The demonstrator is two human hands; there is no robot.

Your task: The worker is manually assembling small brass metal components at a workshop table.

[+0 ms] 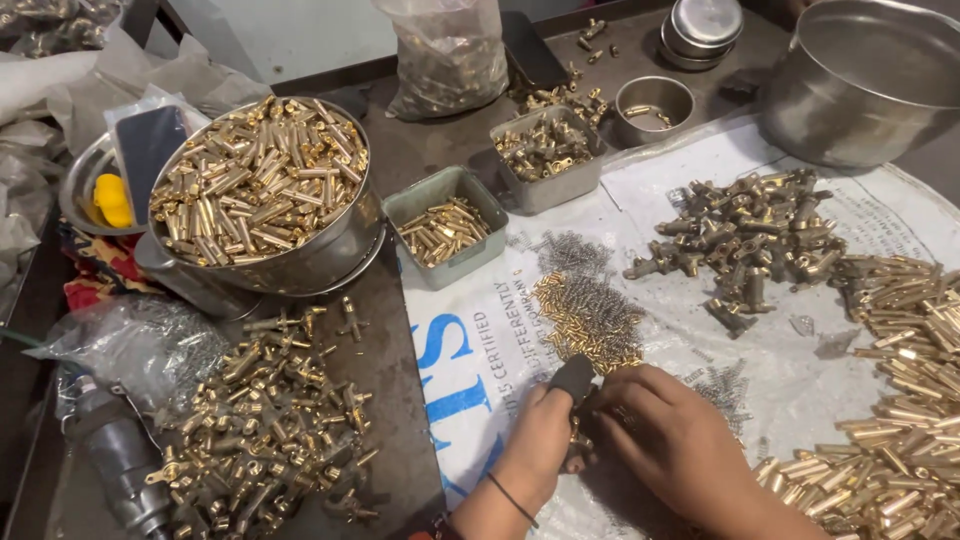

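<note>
I see my left hand (540, 440) and right hand (665, 440) pressed together, pinching a small brass fitting (577, 432) beside the heap of small brass pins (590, 318).

A clear plastic bag (447, 55) of parts stands at top centre; white blue-lettered sacking (470, 370) covers the table.

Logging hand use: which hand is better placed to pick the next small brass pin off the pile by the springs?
Probably the right hand. Its fingers lie just below the pile of small brass pins, and no held part shows in it. The left hand, with its dark thumb cover, is pressed on a small brass part.
</note>
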